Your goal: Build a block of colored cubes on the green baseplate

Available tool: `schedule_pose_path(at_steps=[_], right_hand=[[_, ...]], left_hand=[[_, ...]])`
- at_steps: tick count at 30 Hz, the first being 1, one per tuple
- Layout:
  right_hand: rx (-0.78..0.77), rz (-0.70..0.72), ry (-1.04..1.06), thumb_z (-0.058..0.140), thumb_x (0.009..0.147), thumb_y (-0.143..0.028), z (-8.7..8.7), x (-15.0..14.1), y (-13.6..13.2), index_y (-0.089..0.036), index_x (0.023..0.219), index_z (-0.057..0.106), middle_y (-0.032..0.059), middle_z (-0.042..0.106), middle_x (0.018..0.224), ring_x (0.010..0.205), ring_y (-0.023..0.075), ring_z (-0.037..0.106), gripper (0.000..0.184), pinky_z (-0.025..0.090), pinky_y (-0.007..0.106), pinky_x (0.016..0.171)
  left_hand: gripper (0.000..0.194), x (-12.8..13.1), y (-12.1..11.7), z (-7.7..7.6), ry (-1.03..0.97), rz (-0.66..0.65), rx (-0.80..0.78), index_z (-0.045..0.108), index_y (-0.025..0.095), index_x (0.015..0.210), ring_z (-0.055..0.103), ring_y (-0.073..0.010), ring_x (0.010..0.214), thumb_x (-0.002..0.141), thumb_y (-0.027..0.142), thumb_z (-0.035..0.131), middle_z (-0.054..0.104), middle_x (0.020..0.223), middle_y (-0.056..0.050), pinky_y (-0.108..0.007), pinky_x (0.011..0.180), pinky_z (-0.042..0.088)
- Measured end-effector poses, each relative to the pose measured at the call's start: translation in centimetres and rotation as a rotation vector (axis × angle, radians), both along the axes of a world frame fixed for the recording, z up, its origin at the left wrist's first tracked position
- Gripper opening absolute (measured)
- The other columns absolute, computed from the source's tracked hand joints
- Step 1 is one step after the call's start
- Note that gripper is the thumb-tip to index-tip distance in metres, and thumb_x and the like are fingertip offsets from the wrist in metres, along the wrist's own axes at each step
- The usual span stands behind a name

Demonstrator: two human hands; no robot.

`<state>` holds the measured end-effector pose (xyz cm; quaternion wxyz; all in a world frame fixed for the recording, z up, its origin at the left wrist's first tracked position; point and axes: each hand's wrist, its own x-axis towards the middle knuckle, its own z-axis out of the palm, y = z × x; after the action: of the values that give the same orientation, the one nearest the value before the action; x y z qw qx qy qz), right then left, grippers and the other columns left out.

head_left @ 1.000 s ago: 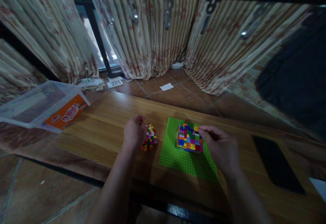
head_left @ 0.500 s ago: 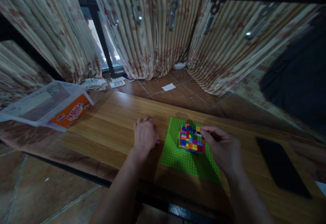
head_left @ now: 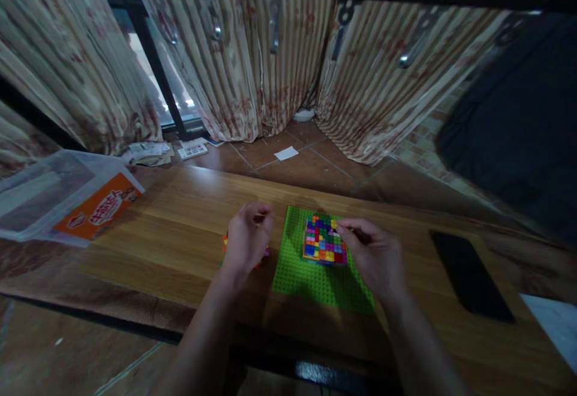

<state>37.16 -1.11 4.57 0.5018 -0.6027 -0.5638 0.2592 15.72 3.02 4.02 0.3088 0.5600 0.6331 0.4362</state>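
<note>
A multicoloured block of small toy building bricks stands on a green studded baseplate. My right hand is closed in a pinch, thumb and forefinger at the block's right far corner, beside a yellow brick. What lies between those fingertips is too small to make out. My left hand hovers left of the baseplate, its fingers curled and the tips brought together; their contents are hidden. Beneath and behind it, loose bricks in several colours lie on the wooden table, mostly covered by the hand.
A clear plastic bin with an orange label stands at the table's left end. To the right lies a dark flat slab, with white paper beyond it. Metal hooks hang overhead. A dark-clothed shape fills the right side.
My left hand moved over the loose brick pile, covering it, then turned and lifted slightly with fingers drawn together. My right hand stays at the block's corner. The view has shifted somewhat.
</note>
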Motion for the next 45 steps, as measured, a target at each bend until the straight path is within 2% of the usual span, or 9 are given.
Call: schedule_pose_path(at_steps=[2,5,10,18,26,32,35,38,45], right_hand=[[0.011,0.045,0.02,0.065,0.081,-0.033,0.4,-0.6,-0.2,-0.023,0.087,0.073,0.002,0.072,0.085,0.076,0.0172,0.065,0.014,0.05,0.03,0.071],[0.033,0.127,0.026,0.063,0.084,-0.033,1.2,-1.7,-0.7,-0.024,0.09,0.072,0.002,0.071,0.088,0.079,0.0165,0.064,0.015,0.05,0.029,0.071],[0.047,0.266,0.003,0.059,0.087,-0.031,2.0,-3.0,-1.1,-0.026,0.097,0.071,0.0022,0.07,0.095,0.087,0.0163,0.064,0.017,0.05,0.03,0.075],[0.024,0.253,0.023,0.058,0.087,-0.03,1.7,-2.8,-1.0,-0.025,0.095,0.071,0.0023,0.069,0.092,0.085,0.0159,0.064,0.017,0.05,0.029,0.074],[-0.023,0.264,-0.052,0.056,0.086,-0.029,2.3,-2.7,-1.1,-0.023,0.088,0.067,0.0013,0.067,0.085,0.079,0.0156,0.062,0.013,0.048,0.029,0.074],[-0.016,0.166,-0.047,0.057,0.085,-0.031,2.1,-0.7,-0.5,-0.021,0.084,0.066,0.0002,0.066,0.08,0.074,0.0146,0.061,0.013,0.047,0.027,0.07],[-0.013,0.047,-0.058,0.06,0.082,-0.032,1.7,1.0,-0.1,-0.02,0.082,0.067,0.0011,0.067,0.08,0.072,0.0153,0.061,0.013,0.047,0.028,0.068],[-0.053,0.033,-0.144,0.059,0.082,-0.033,1.1,1.7,0.0,-0.021,0.082,0.068,0.0024,0.069,0.079,0.071,0.0167,0.062,0.015,0.048,0.029,0.068],[-0.057,0.076,-0.322,0.055,0.083,-0.027,0.3,0.3,0.1,-0.024,0.083,0.071,0.0028,0.072,0.084,0.077,0.0187,0.065,0.016,0.049,0.032,0.074]], left_hand=[[0.022,0.8,-0.4,0.5,-0.37,-0.06,-0.101,0.068,0.018,0.089,0.062,-0.0141,0.069,0.073,0.034,0.066,0.067,0.079,-0.002,-0.024,0.06,0.048],[0.026,2.1,-1.2,1.1,-0.795,-0.232,-0.206,0.068,0.016,0.087,0.065,-0.0131,0.072,0.065,0.03,0.076,0.068,0.079,-0.001,-0.024,0.066,0.052],[0.028,3.3,-2.1,1.0,-1.072,-0.382,-0.36,0.07,0.015,0.089,0.065,-0.0099,0.07,0.063,0.022,0.079,0.069,0.081,-0.002,-0.022,0.067,0.054],[0.03,3.3,-2.2,1.0,-1.057,-0.427,-0.392,0.071,0.016,0.091,0.065,-0.0095,0.072,0.063,0.02,0.08,0.071,0.086,-0.003,-0.023,0.072,0.053],[0.033,3.5,-2.2,0.8,-0.957,-0.442,-0.38,0.069,0.015,0.092,0.065,-0.0104,0.068,0.063,0.027,0.08,0.071,0.079,-0.003,-0.023,0.069,0.052],[0.035,4.2,-2.4,0.8,-0.967,-0.334,-0.355,0.068,0.014,0.091,0.065,-0.0114,0.07,0.062,0.028,0.081,0.071,0.078,-0.004,-0.025,0.069,0.052],[0.037,3.9,-2.0,0.5,-0.951,-0.204,-0.318,0.067,0.013,0.088,0.065,-0.0111,0.07,0.058,0.029,0.082,0.07,0.078,-0.003,-0.024,0.069,0.052],[0.038,3.5,-1.7,0.3,-0.9,-0.107,-0.313,0.066,0.013,0.085,0.064,-0.0106,0.069,0.054,0.028,0.083,0.069,0.076,-0.002,-0.024,0.069,0.051],[0.037,3.7,-1.9,-0.1,-0.833,-0.124,-0.347,0.066,0.013,0.085,0.064,-0.0115,0.069,0.055,0.028,0.081,0.068,0.075,-0.002,-0.025,0.069,0.051]])
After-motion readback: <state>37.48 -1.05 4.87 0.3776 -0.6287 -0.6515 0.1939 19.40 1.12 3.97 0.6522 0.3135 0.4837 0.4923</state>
